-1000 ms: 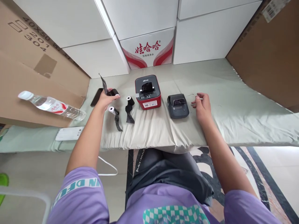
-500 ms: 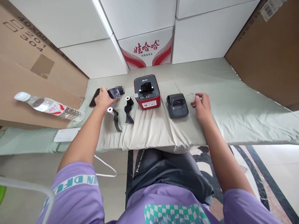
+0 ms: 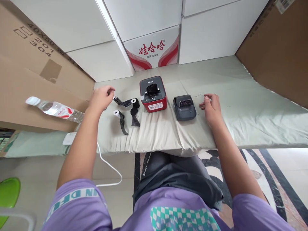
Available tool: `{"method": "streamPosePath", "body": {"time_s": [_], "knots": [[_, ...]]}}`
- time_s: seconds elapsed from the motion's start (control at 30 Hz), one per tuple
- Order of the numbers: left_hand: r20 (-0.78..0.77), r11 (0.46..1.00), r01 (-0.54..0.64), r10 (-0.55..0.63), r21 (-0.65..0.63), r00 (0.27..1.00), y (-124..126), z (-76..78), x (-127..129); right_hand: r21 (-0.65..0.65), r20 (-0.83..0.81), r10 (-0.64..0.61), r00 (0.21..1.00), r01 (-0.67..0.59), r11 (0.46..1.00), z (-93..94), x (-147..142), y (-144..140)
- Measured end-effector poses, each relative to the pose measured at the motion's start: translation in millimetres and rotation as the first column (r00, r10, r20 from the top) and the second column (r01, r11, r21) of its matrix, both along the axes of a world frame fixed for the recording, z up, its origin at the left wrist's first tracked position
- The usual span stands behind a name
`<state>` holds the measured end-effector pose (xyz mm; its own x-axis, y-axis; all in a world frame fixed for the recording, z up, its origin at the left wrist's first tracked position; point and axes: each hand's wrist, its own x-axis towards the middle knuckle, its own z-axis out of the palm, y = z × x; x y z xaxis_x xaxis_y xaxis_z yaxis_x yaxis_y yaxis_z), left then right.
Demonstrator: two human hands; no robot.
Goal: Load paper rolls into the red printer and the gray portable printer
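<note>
My left hand point(image 3: 102, 97) hovers at the left of the bench, its fingers loosely curled and apart, just left of a small paper roll point(image 3: 116, 98) with a dark strip trailing right. Two more rolls with unwound dark strips, one at front point(image 3: 119, 114) and one beside it point(image 3: 135, 110), sit nearby on the cloth. My right hand point(image 3: 211, 107) rests on the cloth, fingers slightly bent and holding nothing. Left of it is a dark handheld label printer point(image 3: 184, 109) with a dark label sticking out. A red and black printer point(image 3: 154, 96) stands in the middle, with black material at its top slot.
A water bottle point(image 3: 56, 109) leans at the left near a cardboard box point(image 3: 29, 83). A white power strip point(image 3: 69, 139) with a cable lies at the front left. White boxes point(image 3: 154, 53) line the back, and another cardboard box point(image 3: 281, 57) stands at right.
My left hand has let go of the roll with the dark strip and drawn slightly left and up. The phone beneath it is now hidden. My right hand stays in place.
</note>
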<state>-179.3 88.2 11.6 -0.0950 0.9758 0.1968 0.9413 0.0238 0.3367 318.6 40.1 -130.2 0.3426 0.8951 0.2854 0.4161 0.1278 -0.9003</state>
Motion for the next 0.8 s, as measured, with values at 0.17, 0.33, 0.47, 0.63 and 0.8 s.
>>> {"method": "streamPosePath", "body": {"time_s": [0.17,0.33,0.47,0.63,0.8], "knots": [[0.034,0.948,0.314,-0.316,0.052,0.948,-21.5,-3.2,69.4,-0.018,-0.039,-0.012,0.999,0.012,1.000,4.1,0.6,-2.9],[-0.023,0.945,0.321,-0.323,-0.057,0.946,-25.8,-14.1,104.7,-0.016,0.004,0.008,1.000,-0.008,1.000,2.2,0.1,-3.0],[-0.056,0.963,0.241,-0.249,-0.120,0.967,-21.9,-9.8,113.0,-0.003,0.022,0.007,1.000,-0.007,1.000,-1.4,0.7,-0.1],[-0.046,0.962,0.224,-0.234,-0.156,0.971,-30.2,-7.9,110.1,-0.004,-0.025,-0.014,1.000,0.014,1.000,-4.7,0.9,-2.0],[-0.039,0.956,0.294,-0.294,0.012,0.955,-15.1,-4.8,105.9,-0.160,-0.051,0.023,0.998,-0.031,0.987,6.8,5.9,15.8]]}}
